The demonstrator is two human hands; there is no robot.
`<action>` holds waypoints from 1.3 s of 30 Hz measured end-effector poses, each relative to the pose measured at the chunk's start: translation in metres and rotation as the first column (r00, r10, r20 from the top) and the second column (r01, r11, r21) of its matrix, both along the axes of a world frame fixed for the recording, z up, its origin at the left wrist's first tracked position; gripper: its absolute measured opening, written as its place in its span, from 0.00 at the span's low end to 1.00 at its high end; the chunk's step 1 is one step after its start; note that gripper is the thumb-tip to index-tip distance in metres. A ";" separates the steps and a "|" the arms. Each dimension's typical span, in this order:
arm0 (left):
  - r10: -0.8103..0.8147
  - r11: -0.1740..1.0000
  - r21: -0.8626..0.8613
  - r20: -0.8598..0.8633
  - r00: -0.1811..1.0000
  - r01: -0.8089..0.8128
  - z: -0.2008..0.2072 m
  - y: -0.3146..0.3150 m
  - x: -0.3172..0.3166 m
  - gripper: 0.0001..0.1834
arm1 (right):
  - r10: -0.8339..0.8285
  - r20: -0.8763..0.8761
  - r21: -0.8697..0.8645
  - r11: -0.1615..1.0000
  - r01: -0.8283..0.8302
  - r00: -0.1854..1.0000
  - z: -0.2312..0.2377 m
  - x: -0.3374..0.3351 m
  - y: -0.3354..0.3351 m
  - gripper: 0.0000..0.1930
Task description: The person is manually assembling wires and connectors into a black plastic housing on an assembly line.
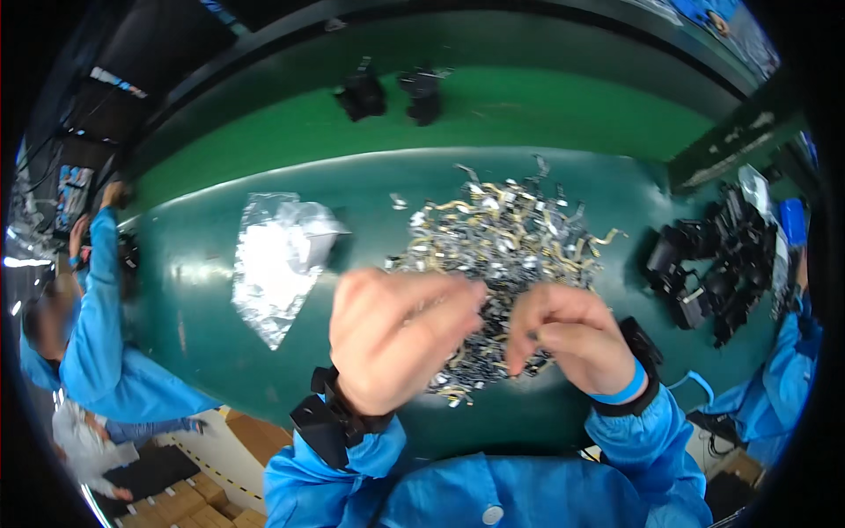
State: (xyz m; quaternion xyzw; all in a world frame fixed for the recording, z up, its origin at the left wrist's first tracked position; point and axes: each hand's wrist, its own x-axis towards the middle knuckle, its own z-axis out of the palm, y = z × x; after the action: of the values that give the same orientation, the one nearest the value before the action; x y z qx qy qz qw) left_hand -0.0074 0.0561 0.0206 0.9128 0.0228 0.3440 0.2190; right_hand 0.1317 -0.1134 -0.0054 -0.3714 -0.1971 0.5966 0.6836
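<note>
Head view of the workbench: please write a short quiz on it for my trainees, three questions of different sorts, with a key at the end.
1. True or false: the pile of small parts lies to the right of the clear plastic bag.

2. What colour is the band nearest the right hand, around its wrist?
A) yellow
B) light blue
C) red

3. How many black objects show against the bright green strip beyond the bench?

Key: 1. True. 2. B. 3. Two.
</note>
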 end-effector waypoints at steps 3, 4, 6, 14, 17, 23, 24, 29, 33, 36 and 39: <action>-0.149 0.988 0.040 -0.008 0.989 0.149 -0.007 -0.020 0.007 0.19 | 0.112 -0.142 -0.040 0.992 -0.118 0.984 0.002 0.002 -0.001 0.05; -0.170 0.985 0.028 0.005 0.985 0.170 -0.008 -0.023 0.008 0.19 | 0.088 -0.133 -0.055 0.994 -0.097 0.987 0.001 0.002 -0.002 0.05; -0.186 0.981 0.046 -0.023 0.982 0.187 -0.009 -0.022 0.004 0.18 | 0.160 -0.125 -0.002 0.987 -0.161 0.979 -0.003 0.002 -0.003 0.09; -0.208 0.978 0.034 0.022 0.978 0.207 -0.005 -0.029 0.000 0.18 | 0.218 -0.130 0.015 0.976 -0.218 0.967 -0.008 -0.001 -0.002 0.08; -0.241 0.970 0.047 0.010 0.970 0.241 -0.003 -0.030 0.001 0.19 | 0.276 -0.145 0.031 0.961 -0.274 0.950 -0.006 0.003 -0.005 0.08; -0.240 0.970 0.051 0.050 0.970 0.237 -0.004 -0.032 0.001 0.19 | 0.317 -0.124 0.054 0.948 -0.313 0.940 -0.012 0.000 -0.004 0.10; -0.242 0.969 0.059 0.044 0.969 0.240 -0.004 -0.032 0.000 0.19 | 0.313 -0.119 0.055 0.950 -0.308 0.942 -0.012 0.001 -0.004 0.10; -0.243 0.969 0.070 0.072 0.967 0.238 -0.008 -0.031 0.004 0.17 | 0.163 0.137 -0.073 0.985 -0.155 0.977 0.004 0.006 -0.016 0.04; -0.116 0.989 -0.081 0.075 0.990 0.122 -0.004 -0.030 -0.004 0.16 | -0.099 0.993 0.116 0.861 0.495 -0.060 0.035 0.020 -0.043 0.14; 0.025 0.963 -0.271 0.057 0.998 -0.009 -0.005 -0.032 -0.010 0.13 | 0.214 0.917 0.118 0.661 0.741 -0.336 0.046 0.036 -0.065 0.21; 0.103 0.905 -0.421 0.065 0.993 -0.066 -0.013 -0.037 -0.009 0.10 | 0.422 0.823 0.037 0.626 0.779 -0.379 0.029 0.045 -0.082 0.17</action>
State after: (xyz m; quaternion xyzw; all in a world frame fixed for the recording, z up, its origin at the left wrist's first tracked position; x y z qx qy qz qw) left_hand -0.0164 0.0193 0.0080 0.8273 0.1259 0.3790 0.3951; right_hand 0.1770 -0.1952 0.0238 -0.9302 -0.3257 -0.1254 0.1138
